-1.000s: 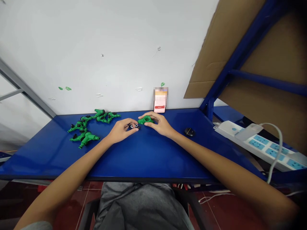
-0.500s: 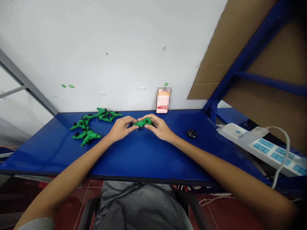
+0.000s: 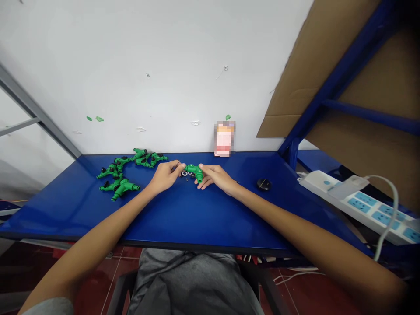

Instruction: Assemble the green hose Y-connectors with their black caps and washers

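Over the middle of the blue table I hold a green plastic Y-shaped hose splitter [image 3: 196, 171], one branch pointing down toward me. My right hand [image 3: 219, 177] grips it from the right, thumb on top and other fingers behind and below. At its left end, my left hand [image 3: 166, 176] is closed in a pinch, its fingertips against the splitter. Small white and black rings [image 3: 184, 173] lie on the table just behind and below the fingers, partly hidden. Several more green splitters [image 3: 124, 187] with black valve levers form a loose cluster to the left.
A phone with a blurred screen [image 3: 224, 139] leans against the white wall. Right of my hand sits a black mouse-like object [image 3: 263, 184]. A white power strip [image 3: 352, 199] with a cable runs along the right side, under a blue frame [image 3: 328, 92] and cardboard.
The splitter has turned in my hands: its wide open end faced right, and now a branch points toward me. My right fingers have shifted lower. Small rings beneath have come into view.
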The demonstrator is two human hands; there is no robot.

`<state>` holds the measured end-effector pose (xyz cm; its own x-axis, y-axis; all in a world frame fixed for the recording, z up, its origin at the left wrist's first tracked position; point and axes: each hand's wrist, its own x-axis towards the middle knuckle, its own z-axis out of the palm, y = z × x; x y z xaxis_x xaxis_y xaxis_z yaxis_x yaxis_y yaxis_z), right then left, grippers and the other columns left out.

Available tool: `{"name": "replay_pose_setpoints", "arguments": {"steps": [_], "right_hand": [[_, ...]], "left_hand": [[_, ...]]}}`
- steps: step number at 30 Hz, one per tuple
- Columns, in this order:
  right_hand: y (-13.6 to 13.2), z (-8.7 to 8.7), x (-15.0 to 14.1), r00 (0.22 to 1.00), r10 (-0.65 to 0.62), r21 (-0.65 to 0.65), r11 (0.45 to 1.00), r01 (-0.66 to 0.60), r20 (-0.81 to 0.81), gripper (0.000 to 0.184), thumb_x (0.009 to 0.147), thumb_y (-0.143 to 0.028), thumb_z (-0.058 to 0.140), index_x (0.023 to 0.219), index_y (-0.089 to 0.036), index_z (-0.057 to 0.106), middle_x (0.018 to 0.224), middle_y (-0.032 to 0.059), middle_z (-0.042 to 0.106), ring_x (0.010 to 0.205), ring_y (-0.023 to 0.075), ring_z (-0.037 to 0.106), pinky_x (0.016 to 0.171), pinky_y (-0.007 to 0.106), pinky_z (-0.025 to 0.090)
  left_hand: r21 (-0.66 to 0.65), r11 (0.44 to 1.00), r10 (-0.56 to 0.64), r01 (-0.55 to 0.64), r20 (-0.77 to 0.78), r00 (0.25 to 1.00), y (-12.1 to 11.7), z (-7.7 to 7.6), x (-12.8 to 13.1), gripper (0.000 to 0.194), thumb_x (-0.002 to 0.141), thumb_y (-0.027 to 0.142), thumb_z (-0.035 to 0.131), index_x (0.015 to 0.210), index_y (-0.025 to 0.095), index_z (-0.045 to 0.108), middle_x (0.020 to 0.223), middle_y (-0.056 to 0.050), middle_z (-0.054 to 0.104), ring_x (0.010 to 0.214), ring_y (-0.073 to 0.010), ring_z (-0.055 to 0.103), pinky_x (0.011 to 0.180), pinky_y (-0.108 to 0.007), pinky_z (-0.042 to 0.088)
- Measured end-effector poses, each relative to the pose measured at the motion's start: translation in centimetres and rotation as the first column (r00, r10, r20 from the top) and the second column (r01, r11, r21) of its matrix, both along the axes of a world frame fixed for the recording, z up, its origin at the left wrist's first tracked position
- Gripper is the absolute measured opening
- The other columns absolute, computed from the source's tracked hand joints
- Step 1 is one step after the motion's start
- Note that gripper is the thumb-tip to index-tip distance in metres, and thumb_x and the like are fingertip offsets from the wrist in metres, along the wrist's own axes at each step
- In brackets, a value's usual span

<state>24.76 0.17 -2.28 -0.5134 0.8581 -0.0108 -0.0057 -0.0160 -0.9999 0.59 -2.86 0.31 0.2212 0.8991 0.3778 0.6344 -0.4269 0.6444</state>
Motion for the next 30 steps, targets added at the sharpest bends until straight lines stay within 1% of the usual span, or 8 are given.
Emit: {"name": "replay_pose_setpoints", "arguments": {"steps": [4,7,11,14,20,25,28,30], "right_hand": [[0.7,-0.2,0.4,0.999,-0.036,0.028,0.999,0.036,-0.004,0.055,0.094,-0.074,0.068,0.102,-0.020,0.070,0.074,0.0099,0.077,0.062,0.0259,0.078,0.055,0.038,0.066],[1.3,0.1,1.3,0.990,-0.109,0.219,0.972,0.089,0.084,0.041,0.099,-0.061,0.065,0.113,-0.022,0.069,0.073,0.0047,0.075,0.059,0.0228,0.074,0.052,0.035,0.060],[1.7,0.7,2.4,0.867,-0.352,0.659,0.751,0.038,0.352,0.013,0.097,-0.035,0.066,0.104,-0.026,0.073,0.074,0.0004,0.072,0.062,0.0191,0.067,0.062,0.033,0.050],[1.7,1.3,2.7,0.758,-0.465,0.762,0.645,-0.065,0.458,0.012,0.094,-0.024,0.066,0.102,-0.026,0.074,0.079,0.0000,0.073,0.070,0.0192,0.066,0.066,0.031,0.045],[1.6,2.1,2.7,0.688,-0.504,0.762,0.637,-0.111,0.522,0.015,0.096,-0.021,0.063,0.107,-0.024,0.072,0.082,-0.0004,0.072,0.074,0.0175,0.065,0.067,0.029,0.041],[2.3,2.4,4.1,0.629,-0.523,0.755,0.636,-0.162,0.575,0.024,0.095,-0.027,0.066,0.118,-0.022,0.066,0.109,0.0066,0.074,0.090,0.0217,0.069,0.074,0.031,0.047],[2.8,2.5,4.9,0.565,-0.490,0.699,0.674,-0.236,0.664,0.038,0.093,-0.035,0.071,0.127,-0.021,0.063,0.122,0.0109,0.072,0.099,0.0254,0.070,0.077,0.033,0.049],[3.0,2.6,5.1,0.543,-0.435,0.641,0.717,-0.272,0.718,0.034,0.094,-0.036,0.070,0.124,-0.021,0.066,0.115,0.0095,0.075,0.096,0.0250,0.071,0.076,0.033,0.048]], "left_hand": [[-0.003,0.996,0.087,-0.087,0.038,0.995,1.7,-0.7,-1.4,0.049,0.102,0.056,0.053,0.071,0.019,0.062,0.070,-0.001,0.067,0.063,-0.0158,0.056,0.068,-0.029,0.043],[-0.013,0.974,0.227,-0.227,0.101,0.969,3.2,-1.3,-3.0,0.046,0.098,0.055,0.057,0.071,0.019,0.065,0.078,-0.004,0.075,0.077,-0.0199,0.068,0.078,-0.030,0.047],[-0.069,0.932,0.359,-0.355,0.053,0.932,4.2,-1.9,-3.8,0.042,0.096,0.054,0.063,0.077,0.018,0.072,0.078,-0.006,0.078,0.075,-0.0222,0.071,0.077,-0.031,0.048],[-0.081,0.900,0.427,-0.427,-0.026,0.904,4.3,-1.9,-3.0,0.043,0.099,0.052,0.063,0.077,0.018,0.075,0.079,-0.007,0.079,0.075,-0.0230,0.072,0.075,-0.031,0.049],[-0.054,0.920,0.368,-0.387,-0.217,0.904,4.3,-2.0,-1.7,0.036,0.101,0.049,0.064,0.094,0.019,0.084,0.088,-0.009,0.082,0.085,-0.0261,0.075,0.077,-0.031,0.051],[0.011,0.965,0.249,-0.261,-0.342,0.906,4.3,-2.2,-1.9,0.032,0.103,0.045,0.062,0.106,0.021,0.083,0.097,-0.009,0.081,0.093,-0.0272,0.076,0.082,-0.032,0.053],[0.010,0.974,0.216,-0.225,-0.319,0.923,4.3,-2.2,-2.2,0.027,0.100,0.039,0.065,0.112,0.021,0.081,0.096,-0.007,0.081,0.092,-0.0255,0.076,0.085,-0.033,0.055],[0.004,0.978,0.201,-0.209,-0.299,0.933,4.3,-2.2,-2.4,0.024,0.100,0.035,0.064,0.110,0.021,0.081,0.098,-0.006,0.081,0.093,-0.0249,0.076,0.088,-0.033,0.055]]}}
